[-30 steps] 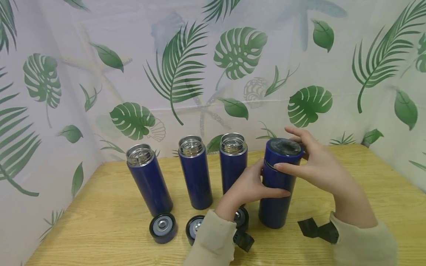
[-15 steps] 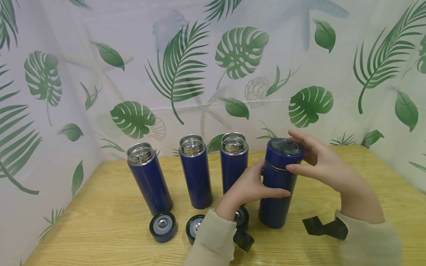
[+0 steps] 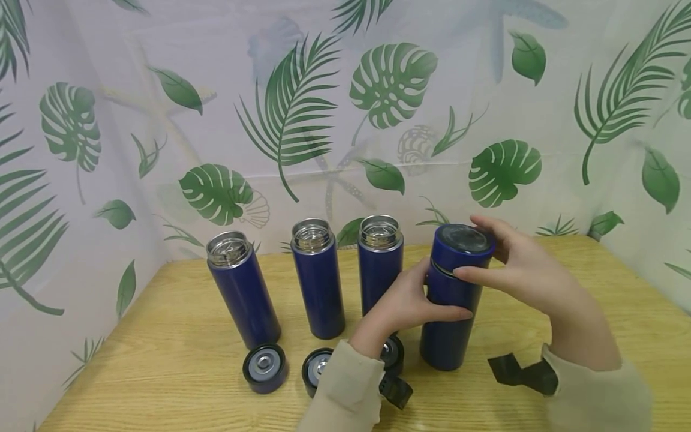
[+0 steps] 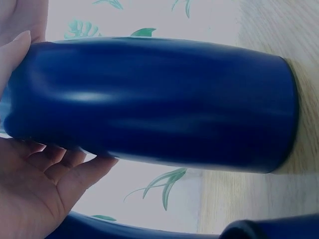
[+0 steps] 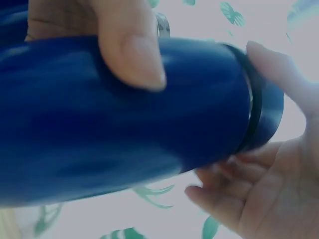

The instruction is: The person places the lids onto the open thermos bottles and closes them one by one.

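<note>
Lidded bottle (image 3: 454, 293): left hand (image 3: 406, 305) grips below the lid (image 3: 459, 252), right hand (image 3: 520, 273) pinches that lid; uneven twisting could tip it

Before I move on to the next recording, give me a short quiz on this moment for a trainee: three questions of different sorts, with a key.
1. True or false: the left hand grips the body of the rightmost bottle, below its lid.
2. In the head view, how many open bottles stand on the table?
3. How does the leftmost loose lid lie?
a) Balanced on its edge
b) Inner side facing up
c) On top of a bottle

Key:
1. True; the right hand is at the lid.
2. Three.
3. b
</note>
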Demonstrator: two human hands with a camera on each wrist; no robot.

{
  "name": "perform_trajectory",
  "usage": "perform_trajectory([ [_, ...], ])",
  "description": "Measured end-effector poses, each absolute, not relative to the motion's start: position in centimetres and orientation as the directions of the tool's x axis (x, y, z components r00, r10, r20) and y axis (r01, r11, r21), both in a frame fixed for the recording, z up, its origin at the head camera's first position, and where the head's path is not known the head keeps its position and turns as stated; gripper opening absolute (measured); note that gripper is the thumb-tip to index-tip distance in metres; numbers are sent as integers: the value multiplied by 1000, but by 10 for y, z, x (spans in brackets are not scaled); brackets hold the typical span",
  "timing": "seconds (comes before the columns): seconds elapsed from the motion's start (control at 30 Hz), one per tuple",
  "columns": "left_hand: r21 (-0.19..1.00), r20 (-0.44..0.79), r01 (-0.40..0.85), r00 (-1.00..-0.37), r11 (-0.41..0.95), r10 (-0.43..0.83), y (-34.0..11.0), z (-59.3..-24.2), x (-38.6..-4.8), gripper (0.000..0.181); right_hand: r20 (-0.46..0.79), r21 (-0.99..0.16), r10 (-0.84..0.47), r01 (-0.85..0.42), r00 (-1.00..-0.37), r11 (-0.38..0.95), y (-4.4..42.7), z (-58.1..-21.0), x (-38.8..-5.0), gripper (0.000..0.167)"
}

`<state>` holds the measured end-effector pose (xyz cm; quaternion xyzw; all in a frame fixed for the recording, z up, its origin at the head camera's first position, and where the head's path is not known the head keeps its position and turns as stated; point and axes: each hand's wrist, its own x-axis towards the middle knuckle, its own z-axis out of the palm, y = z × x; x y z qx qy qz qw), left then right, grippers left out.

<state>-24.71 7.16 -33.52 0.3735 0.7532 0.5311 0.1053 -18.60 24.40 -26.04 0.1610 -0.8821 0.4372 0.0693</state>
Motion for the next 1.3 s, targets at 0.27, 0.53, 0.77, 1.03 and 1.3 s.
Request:
perform_trajectory([
  [0.27,857,266,487,-698,168,665,73,-335,-247,68,255,-659,-123,-265,-959,703,235,-256,-183,95],
  [0.53,883,243,449,-689,138,683,72,-336,-246,67,415,-755,-355,-534,-838,379,249,-270,-193,85],
  [0.77,889,232,436,-689,137,687,72,-336,-246,68,467,-765,-405,-589,-786,260,254,-277,-198,83],
  [1.03,867,246,471,-688,162,682,71,-335,-246,70,445,-632,-230,-485,-866,604,236,-266,-188,88],
  [1.3,859,253,483,-688,169,680,72,-334,-246,72,467,-577,-203,-470,-861,667,232,-265,-186,90],
])
